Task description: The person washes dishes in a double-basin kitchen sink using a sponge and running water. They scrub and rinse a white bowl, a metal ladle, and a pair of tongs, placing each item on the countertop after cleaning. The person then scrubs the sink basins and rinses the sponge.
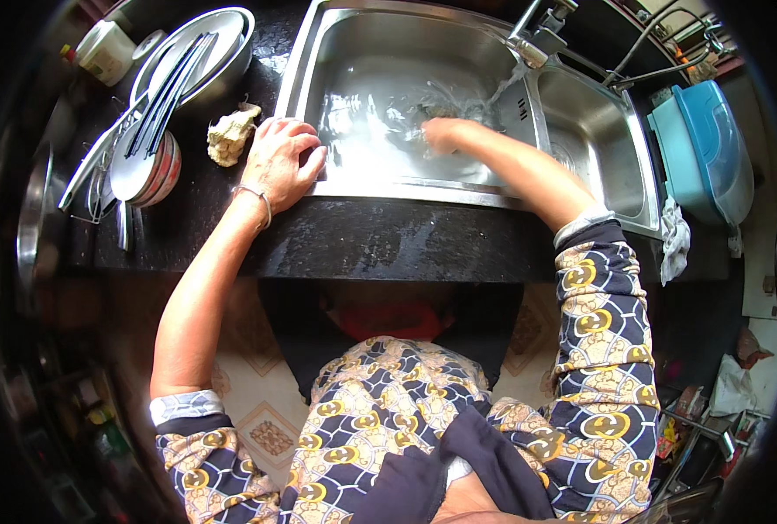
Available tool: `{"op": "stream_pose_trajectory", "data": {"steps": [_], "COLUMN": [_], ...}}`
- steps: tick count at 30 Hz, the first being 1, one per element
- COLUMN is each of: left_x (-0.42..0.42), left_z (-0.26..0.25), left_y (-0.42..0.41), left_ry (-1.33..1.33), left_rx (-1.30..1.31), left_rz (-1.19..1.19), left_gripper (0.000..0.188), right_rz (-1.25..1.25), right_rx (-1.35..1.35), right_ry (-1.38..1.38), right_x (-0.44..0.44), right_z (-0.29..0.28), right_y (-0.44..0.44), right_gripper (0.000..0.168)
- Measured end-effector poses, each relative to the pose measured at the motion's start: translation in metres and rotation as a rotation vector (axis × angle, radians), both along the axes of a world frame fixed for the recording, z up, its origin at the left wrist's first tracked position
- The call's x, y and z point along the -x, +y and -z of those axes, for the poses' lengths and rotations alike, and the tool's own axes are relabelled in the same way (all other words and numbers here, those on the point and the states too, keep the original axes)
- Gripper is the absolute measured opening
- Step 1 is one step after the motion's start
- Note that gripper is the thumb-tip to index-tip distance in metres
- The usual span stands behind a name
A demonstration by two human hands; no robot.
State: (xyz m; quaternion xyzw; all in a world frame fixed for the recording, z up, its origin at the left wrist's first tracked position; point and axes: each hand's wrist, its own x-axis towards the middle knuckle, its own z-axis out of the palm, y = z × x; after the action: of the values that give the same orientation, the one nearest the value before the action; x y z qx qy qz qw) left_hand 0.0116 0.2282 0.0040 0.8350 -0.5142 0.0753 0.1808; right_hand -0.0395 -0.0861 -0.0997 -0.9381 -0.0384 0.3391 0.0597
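Observation:
My left hand (284, 154) rests on the front left corner of the steel sink (356, 62), fingers bent at its rim and nothing seen in them. Inside the large basin, my right hand (444, 134) reaches down into moving water (388, 124). Its fingertips are by a dark round spot, perhaps the drain; splashing hides whether they hold anything. A thin stream runs from the tap (527, 51) into the basin. Left of my left hand lies a crumpled, pale yellow cloth or sponge (230, 135).
On the left, chopsticks (172, 98) lie across stacked bowls (156, 173) and a large metal bowl (250, 39). A white tub (105, 52) stands behind. To the right are a smaller basin (575, 105), a blue lidded box (703, 144) and a hanging rag (675, 239).

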Motion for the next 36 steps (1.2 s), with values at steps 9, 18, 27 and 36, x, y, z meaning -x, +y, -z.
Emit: {"op": "stream_pose_trajectory", "data": {"steps": [9,18,27,36], "left_x": [-0.005,-0.006,0.0,0.012], "left_z": [-0.001,0.0,-0.004,-0.02], "left_y": [-0.004,0.002,0.004,0.001], "left_ry": [-0.008,0.024,0.059,0.118], "left_rx": [0.02,0.05,0.126,0.099], "left_rz": [0.005,-0.002,0.04,0.041], "left_gripper": [0.023,0.022,0.02,0.016], "right_rz": [0.348,0.093,0.706,0.984], "right_rx": [0.021,-0.014,-0.429,-0.802], "right_ry": [-0.712,-0.209,-0.727,-1.287], "right_x": [0.015,0.028,-0.061,-0.134], "right_z": [-0.056,-0.031,-0.043,-0.067], "right_y": [-0.069,0.005,0.02,-0.002], "right_gripper": [0.046,0.06,0.039,0.03]}}
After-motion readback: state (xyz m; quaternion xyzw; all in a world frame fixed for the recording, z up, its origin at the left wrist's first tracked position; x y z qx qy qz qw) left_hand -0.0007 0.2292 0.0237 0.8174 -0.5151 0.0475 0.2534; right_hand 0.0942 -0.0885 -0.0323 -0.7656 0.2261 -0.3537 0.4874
